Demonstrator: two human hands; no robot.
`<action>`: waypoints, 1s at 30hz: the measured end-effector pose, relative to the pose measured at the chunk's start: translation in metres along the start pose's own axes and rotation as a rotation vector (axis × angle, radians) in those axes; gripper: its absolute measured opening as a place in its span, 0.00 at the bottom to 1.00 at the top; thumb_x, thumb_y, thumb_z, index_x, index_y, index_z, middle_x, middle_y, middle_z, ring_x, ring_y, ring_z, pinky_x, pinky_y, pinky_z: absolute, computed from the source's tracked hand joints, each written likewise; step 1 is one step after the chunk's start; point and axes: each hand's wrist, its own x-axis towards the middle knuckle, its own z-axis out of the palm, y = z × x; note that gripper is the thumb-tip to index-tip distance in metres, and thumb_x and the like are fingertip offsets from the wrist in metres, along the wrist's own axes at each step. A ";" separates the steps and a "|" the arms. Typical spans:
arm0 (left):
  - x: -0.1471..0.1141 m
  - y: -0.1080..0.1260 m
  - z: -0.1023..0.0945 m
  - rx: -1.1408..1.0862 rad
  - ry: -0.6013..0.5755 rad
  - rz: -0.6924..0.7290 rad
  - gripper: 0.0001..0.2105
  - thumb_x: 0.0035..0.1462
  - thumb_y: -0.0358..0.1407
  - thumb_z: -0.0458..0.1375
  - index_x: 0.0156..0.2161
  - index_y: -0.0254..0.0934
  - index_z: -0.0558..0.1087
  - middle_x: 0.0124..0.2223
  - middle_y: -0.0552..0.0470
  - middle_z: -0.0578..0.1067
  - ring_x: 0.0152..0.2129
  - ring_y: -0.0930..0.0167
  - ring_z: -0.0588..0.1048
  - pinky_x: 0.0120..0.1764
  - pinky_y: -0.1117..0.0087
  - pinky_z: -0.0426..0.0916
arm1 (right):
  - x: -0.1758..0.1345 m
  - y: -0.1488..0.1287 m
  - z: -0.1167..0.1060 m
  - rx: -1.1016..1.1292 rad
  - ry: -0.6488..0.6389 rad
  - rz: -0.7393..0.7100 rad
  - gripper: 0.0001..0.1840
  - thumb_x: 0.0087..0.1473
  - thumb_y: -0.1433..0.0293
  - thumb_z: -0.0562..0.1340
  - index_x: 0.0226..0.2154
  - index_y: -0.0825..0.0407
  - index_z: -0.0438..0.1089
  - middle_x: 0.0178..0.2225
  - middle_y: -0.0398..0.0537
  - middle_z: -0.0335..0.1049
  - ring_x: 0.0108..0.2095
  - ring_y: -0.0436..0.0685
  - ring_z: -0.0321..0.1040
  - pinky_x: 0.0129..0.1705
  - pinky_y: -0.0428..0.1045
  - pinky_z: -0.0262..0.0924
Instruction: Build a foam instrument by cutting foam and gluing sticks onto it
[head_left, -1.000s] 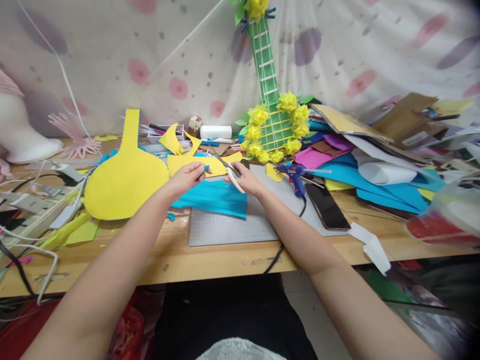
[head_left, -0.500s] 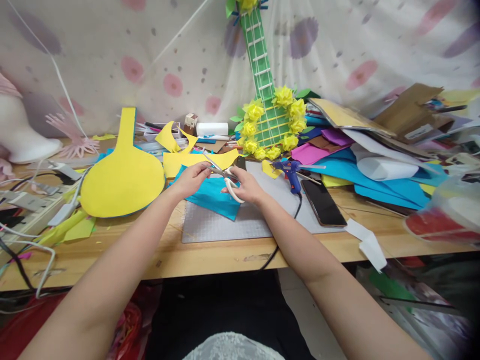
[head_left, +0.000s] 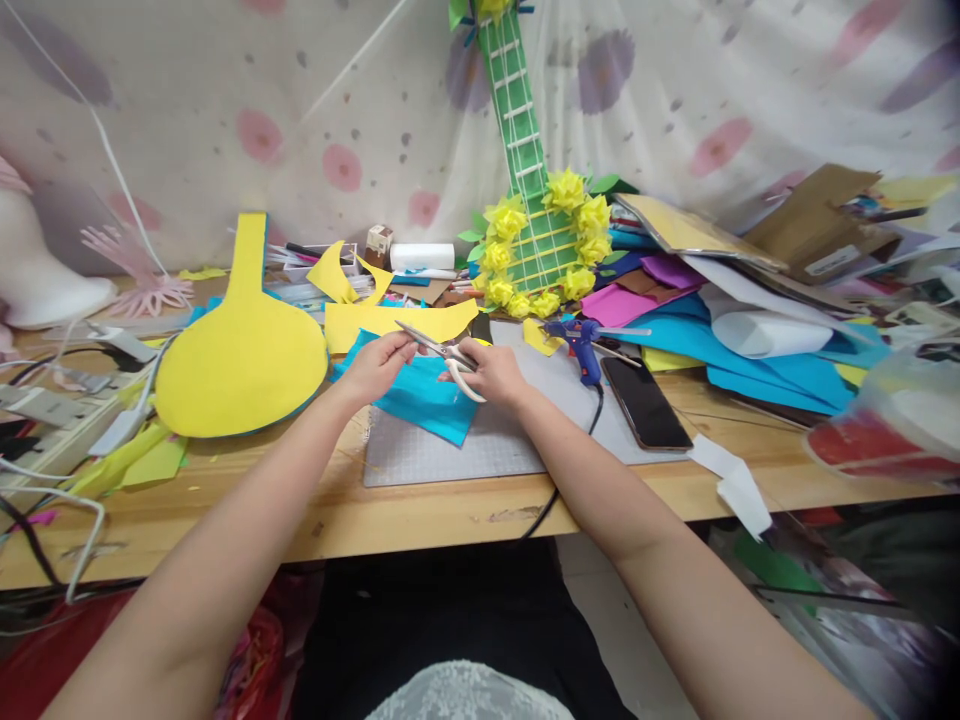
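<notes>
In the head view my right hand [head_left: 491, 372] grips white-handled scissors [head_left: 463, 382] by the finger loops. Their blades point left and reach to the fingers of my left hand [head_left: 381, 366]. My left fingers are pinched together beside the blades; what is between them is too small to make out. Beneath both hands lies a sheet of blue paper [head_left: 439, 410], partly covered by them. A strip of yellow paper [head_left: 360, 322] lies just behind, and a grey cutting mat [head_left: 420, 465] is underneath.
A yellow guitar-shaped cutout [head_left: 244, 370] lies on the left. The green paper guitar [head_left: 544, 245] with yellow flowers stands at the back. A blue glue gun [head_left: 581, 348] and a phone [head_left: 646, 402] sit right of my hands. Cables crowd the left edge; stacked paper [head_left: 780, 370] fills the right.
The scissors have turned slightly, their blades now lying closer together with the tip further left, above my left fingers. Both hands stay nearly in place.
</notes>
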 end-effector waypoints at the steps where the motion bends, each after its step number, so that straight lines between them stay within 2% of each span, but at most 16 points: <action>1: -0.001 0.001 -0.001 -0.006 -0.015 0.001 0.09 0.53 0.35 0.51 0.25 0.35 0.70 0.24 0.55 0.66 0.24 0.74 0.63 0.30 0.75 0.57 | 0.000 0.001 -0.001 0.021 -0.010 0.010 0.18 0.45 0.52 0.57 0.25 0.50 0.61 0.22 0.41 0.63 0.24 0.50 0.57 0.26 0.44 0.42; 4: -0.002 0.004 -0.003 -0.054 -0.051 0.005 0.10 0.54 0.36 0.50 0.27 0.36 0.71 0.24 0.54 0.66 0.24 0.74 0.62 0.31 0.74 0.57 | 0.001 0.005 -0.005 0.127 -0.048 0.012 0.18 0.45 0.52 0.57 0.27 0.51 0.60 0.24 0.41 0.62 0.25 0.49 0.56 0.27 0.43 0.44; 7: -0.003 0.004 -0.004 -0.118 -0.058 -0.031 0.10 0.53 0.35 0.51 0.25 0.36 0.71 0.23 0.54 0.66 0.24 0.73 0.62 0.31 0.74 0.57 | 0.002 0.006 -0.005 0.194 -0.104 -0.086 0.19 0.44 0.53 0.58 0.30 0.51 0.59 0.27 0.41 0.62 0.27 0.50 0.57 0.29 0.44 0.47; 10: -0.004 0.002 -0.003 -0.174 -0.047 -0.074 0.09 0.51 0.34 0.54 0.22 0.36 0.69 0.24 0.54 0.67 0.25 0.73 0.62 0.32 0.75 0.58 | 0.002 0.006 -0.001 0.202 -0.143 -0.165 0.19 0.44 0.54 0.58 0.31 0.52 0.59 0.29 0.42 0.61 0.28 0.50 0.56 0.30 0.44 0.47; 15: -0.004 0.000 -0.002 -0.137 -0.062 -0.074 0.10 0.51 0.32 0.52 0.20 0.35 0.67 0.23 0.54 0.65 0.24 0.74 0.62 0.30 0.75 0.57 | 0.001 0.005 0.000 0.177 -0.129 -0.165 0.19 0.44 0.54 0.59 0.30 0.52 0.59 0.27 0.42 0.61 0.27 0.49 0.55 0.29 0.44 0.46; 19: -0.003 0.000 -0.004 -0.079 -0.096 -0.037 0.10 0.52 0.34 0.51 0.22 0.36 0.69 0.22 0.55 0.63 0.22 0.74 0.61 0.29 0.75 0.57 | -0.001 0.003 -0.002 0.144 -0.098 -0.132 0.19 0.44 0.53 0.59 0.29 0.51 0.60 0.25 0.40 0.61 0.25 0.48 0.55 0.27 0.43 0.44; 24: -0.005 0.002 -0.007 -0.113 -0.111 -0.087 0.09 0.52 0.36 0.52 0.28 0.36 0.73 0.21 0.55 0.63 0.23 0.73 0.61 0.29 0.74 0.57 | 0.000 0.003 0.002 0.085 -0.058 -0.061 0.18 0.45 0.52 0.58 0.25 0.51 0.61 0.22 0.40 0.61 0.24 0.49 0.56 0.26 0.44 0.43; 27: -0.005 0.004 -0.009 -0.088 -0.094 -0.080 0.09 0.52 0.37 0.52 0.28 0.36 0.73 0.22 0.55 0.62 0.24 0.73 0.62 0.31 0.74 0.57 | 0.001 0.003 0.004 0.131 -0.043 -0.001 0.18 0.44 0.52 0.58 0.24 0.51 0.60 0.22 0.40 0.61 0.24 0.49 0.56 0.26 0.43 0.44; 30: -0.004 0.005 -0.010 -0.070 -0.069 -0.023 0.10 0.54 0.37 0.51 0.29 0.37 0.73 0.24 0.54 0.65 0.27 0.72 0.64 0.34 0.74 0.58 | 0.002 0.005 0.002 0.199 -0.035 0.062 0.18 0.45 0.52 0.57 0.28 0.50 0.60 0.25 0.41 0.62 0.25 0.50 0.57 0.26 0.44 0.46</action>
